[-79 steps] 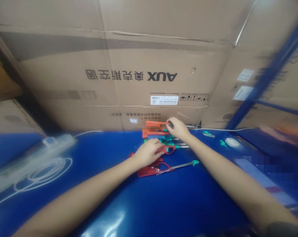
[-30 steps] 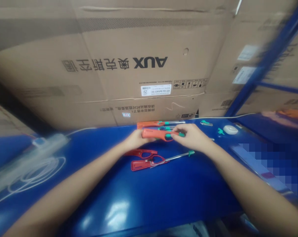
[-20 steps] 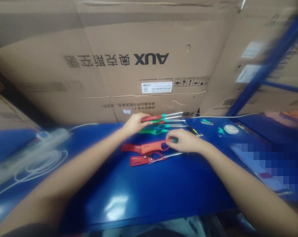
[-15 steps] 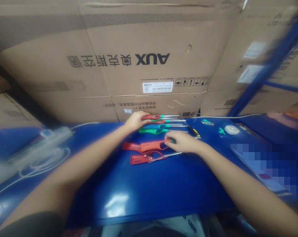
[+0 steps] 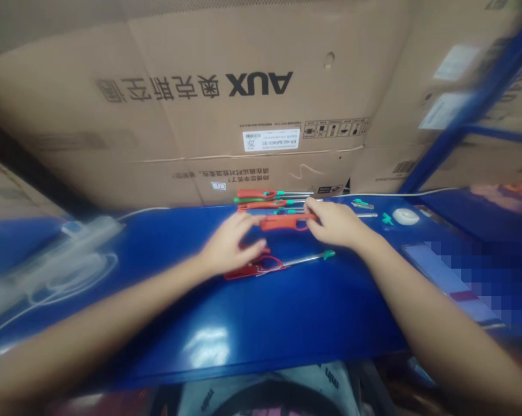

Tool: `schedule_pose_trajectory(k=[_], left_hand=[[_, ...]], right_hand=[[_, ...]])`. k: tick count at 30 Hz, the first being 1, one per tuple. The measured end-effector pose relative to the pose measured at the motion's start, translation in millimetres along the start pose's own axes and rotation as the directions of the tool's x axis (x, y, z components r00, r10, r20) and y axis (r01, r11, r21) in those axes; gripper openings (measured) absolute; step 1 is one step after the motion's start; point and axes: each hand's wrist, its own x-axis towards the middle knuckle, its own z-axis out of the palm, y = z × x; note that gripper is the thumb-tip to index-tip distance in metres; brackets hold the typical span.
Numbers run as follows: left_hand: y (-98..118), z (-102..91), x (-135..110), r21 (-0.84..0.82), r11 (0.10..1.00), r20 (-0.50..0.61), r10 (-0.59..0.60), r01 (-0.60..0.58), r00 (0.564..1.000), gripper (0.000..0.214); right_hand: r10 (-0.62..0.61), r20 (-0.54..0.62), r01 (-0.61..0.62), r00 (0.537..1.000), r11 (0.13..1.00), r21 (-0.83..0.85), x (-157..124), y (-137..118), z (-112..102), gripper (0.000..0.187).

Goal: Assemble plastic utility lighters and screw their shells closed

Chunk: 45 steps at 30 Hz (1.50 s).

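Observation:
My right hand (image 5: 336,222) is closed on the front end of an orange stick lighter (image 5: 282,222), by its trigger opening. My left hand (image 5: 228,242) is open, its thumb and fingers apart, with the fingertips close to the lighter's rear end. Partly under my left hand lies a red lighter with its casing opened (image 5: 269,264); its metal tube ends in a green tip (image 5: 329,254). Behind the hands, against the carton, several lighters lie in a row, among them a red one (image 5: 252,194) and an orange one (image 5: 256,205). My hands hide parts of the row.
A large cardboard carton (image 5: 178,127) stands behind the blue tabletop (image 5: 287,323). To the right are small green parts (image 5: 387,219), a white round object (image 5: 405,216) and a flat panel (image 5: 443,277). A power strip (image 5: 83,237) with white cable lies left.
My right hand has moved the orange lighter back and rightward to the row. My left hand has left the row and come forward, its fingers spreading. The view has tilted slightly down.

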Motion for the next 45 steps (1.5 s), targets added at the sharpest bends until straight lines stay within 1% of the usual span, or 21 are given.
schedule_pose_trajectory(k=[2,3,5,7,10,12,15,19,21,23,25,26,28,31,33,35,38,40,41,43,45], left_hand=[[13.0,0.8,-23.4,-0.003,1.0,0.184,-0.009,0.01,0.983,0.081],[16.9,1.6,-32.1,-0.004,1.0,0.265,-0.01,0.011,0.964,0.087],[19.8,4.1,-42.6,0.004,1.0,0.385,0.01,-0.012,0.923,0.074],[17.8,8.2,-44.4,0.011,1.0,0.438,0.019,-0.027,0.899,0.054],[10.3,16.6,-37.3,0.019,1.0,0.438,0.013,-0.024,0.899,0.045],[4.3,23.0,-30.3,0.012,0.999,0.418,0.023,-0.031,0.908,0.045],[-5.1,33.0,-20.0,0.009,0.999,0.375,0.027,-0.032,0.927,0.043],[-16.1,44.2,-7.9,0.018,0.999,0.307,0.02,-0.027,0.952,0.042],[-20.1,47.6,-3.2,0.009,0.999,0.294,0.028,-0.032,0.956,0.041],[-22.2,48.6,0.0,-0.001,0.999,0.265,0.031,-0.032,0.964,0.04],[-21.0,46.3,1.7,-0.006,1.0,0.217,0.023,-0.022,0.976,0.039],[-18.5,43.7,1.8,-0.007,1.0,0.187,0.015,-0.014,0.982,0.039],[-9.4,35.8,0.0,-0.018,1.0,0.132,0.002,0.0,0.991,0.035],[12.1,20.4,-10.2,-0.1,0.995,0.059,0.0,0.006,0.998,0.03],[26.5,11.8,-21.7,-0.151,0.988,0.106,0.001,0.015,0.994,0.032],[36.7,7.5,-34.7,-0.176,0.983,0.219,-0.006,0.046,0.976,0.044],[41.4,9.9,-50.3,-0.202,0.975,0.29,-0.03,0.092,0.956,0.054],[39.5,14.5,-55.5,-0.238,0.966,0.275,-0.03,0.099,0.961,0.045],[38.0,16.8,-56.6,-0.262,0.96,0.261,-0.03,0.101,0.965,0.04],[34.8,20.5,-57.2,-0.313,0.942,0.241,-0.042,0.119,0.97,0.036],[31.9,22.8,-57.2,-0.356,0.921,0.239,-0.072,0.156,0.968,0.037]], right_hand=[[0.011,-0.011,-0.012,1.0,1.0,-0.013,-1.4,1.5,-4.0,0.011],[0.015,-0.016,-0.016,1.0,1.0,-0.019,-2.0,2.4,-5.5,0.01],[0.025,-0.028,-0.026,0.999,0.999,-0.024,-2.5,4.9,-7.7,0.008],[0.029,-0.009,-0.028,1.0,0.999,0.029,-2.6,8.3,-9.5,0.007],[-0.085,0.158,0.042,0.984,0.966,0.254,-3.4,11.4,-10.8,0.005],[-0.229,0.285,0.108,0.931,0.918,0.382,-5.2,9.6,-9.7,0.004],[-0.352,0.385,0.173,0.853,0.887,0.428,-9.4,1.4,-4.4,0.006],[-0.355,0.432,0.174,0.829,0.898,0.404,-12.6,-5.6,0.7,0.003],[-0.325,0.476,0.115,0.817,0.901,0.417,-10.8,-1.8,-0.9,0.013],[-0.207,0.489,0.026,0.847,0.936,0.352,-6.9,7.4,-3.8,0.02],[0.042,0.366,-0.095,0.929,0.987,0.128,-1.9,20.1,-4.7,0.015],[0.157,0.282,-0.173,0.947,0.984,0.031,0.4,26.8,-3.6,0.013],[0.328,0.155,-0.315,0.932,0.944,-0.101,4.2,39.2,2.0,0.027],[0.463,0.111,-0.438,0.879,0.878,-0.196,6.6,51.6,14.2,0.045],[0.483,0.136,-0.45,0.865,0.866,-0.215,6.8,55.2,20.2,0.046],[0.485,0.142,-0.451,0.863,0.866,-0.217,6.7,55.8,21.6,0.044],[0.488,0.065,-0.466,0.87,0.858,-0.215,7.2,51.0,14.6,0.037],[0.446,-0.084,-0.454,0.891,0.876,-0.164,7.4,42.6,6.7,0.032],[0.396,-0.211,-0.421,0.894,0.902,-0.095,7.0,36.4,2.9,0.028],[0.288,-0.439,-0.279,0.851,0.956,0.088,4.8,19.9,-2.3,0.019],[0.276,-0.556,-0.136,0.784,0.95,0.281,0.2,-1.3,-3.1,0.021]])
